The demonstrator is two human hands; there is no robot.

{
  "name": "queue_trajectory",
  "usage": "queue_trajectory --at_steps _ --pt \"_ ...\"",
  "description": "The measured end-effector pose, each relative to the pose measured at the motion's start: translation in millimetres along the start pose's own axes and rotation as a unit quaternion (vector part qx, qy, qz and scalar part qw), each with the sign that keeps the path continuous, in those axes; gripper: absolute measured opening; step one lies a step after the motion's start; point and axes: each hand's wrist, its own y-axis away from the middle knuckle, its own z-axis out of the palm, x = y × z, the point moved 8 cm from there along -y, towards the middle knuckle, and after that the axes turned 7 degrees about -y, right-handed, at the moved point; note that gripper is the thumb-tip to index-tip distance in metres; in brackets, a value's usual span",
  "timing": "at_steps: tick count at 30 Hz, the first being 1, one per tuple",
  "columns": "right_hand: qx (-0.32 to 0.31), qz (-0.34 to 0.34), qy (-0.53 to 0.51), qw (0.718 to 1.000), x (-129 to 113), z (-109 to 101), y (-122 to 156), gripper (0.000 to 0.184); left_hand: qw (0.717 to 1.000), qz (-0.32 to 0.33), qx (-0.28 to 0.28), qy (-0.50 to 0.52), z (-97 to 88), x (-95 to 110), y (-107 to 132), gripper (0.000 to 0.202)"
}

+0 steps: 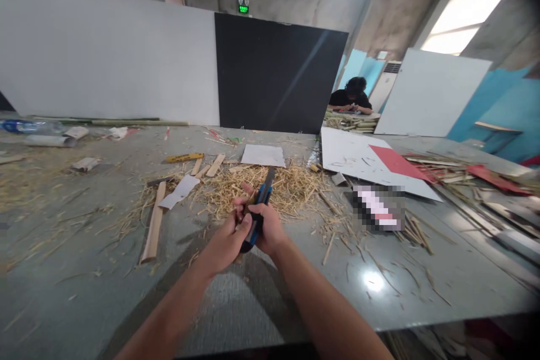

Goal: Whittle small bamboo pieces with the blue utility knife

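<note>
My right hand (pixel 270 226) is closed around a blue and black utility knife (pixel 264 192), its grey blade end pointing away from me. Right against it, my left hand (pixel 231 232) has its fingers curled and its thumb pressed close to the knife's handle. A bit of tan material shows between the left fingers, too hidden to name. Both hands are above the grey table (pixel 236 304), at the near edge of a heap of pale shavings (pixel 295 187).
Left of the hands lie a wooden strip (pixel 154 225), a crumpled paper (pixel 179 191) and a yellow tool (pixel 185 157). A white sheet (pixel 264 155) lies behind the heap. Black (pixel 278 73) and white (pixel 113 56) panels stand beyond. Another person (pixel 352 98) sits at the back right.
</note>
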Motion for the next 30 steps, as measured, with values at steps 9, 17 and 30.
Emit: queue_trajectory --at_steps 9,17,30 --pt "0.003 -0.062 0.078 0.995 5 10 3 0.061 0.990 0.000 -0.077 -0.115 -32.8 -13 7 0.041" --pt "0.108 -0.160 0.426 0.884 -20 -9 1 0.037 0.980 0.012 -0.026 -0.196 -52.4 -8 -10 0.028" --pt "-0.084 -0.105 0.802 0.582 -26 14 16 0.033 0.995 0.006 -0.097 -0.006 -44.6 -11 -18 0.034"
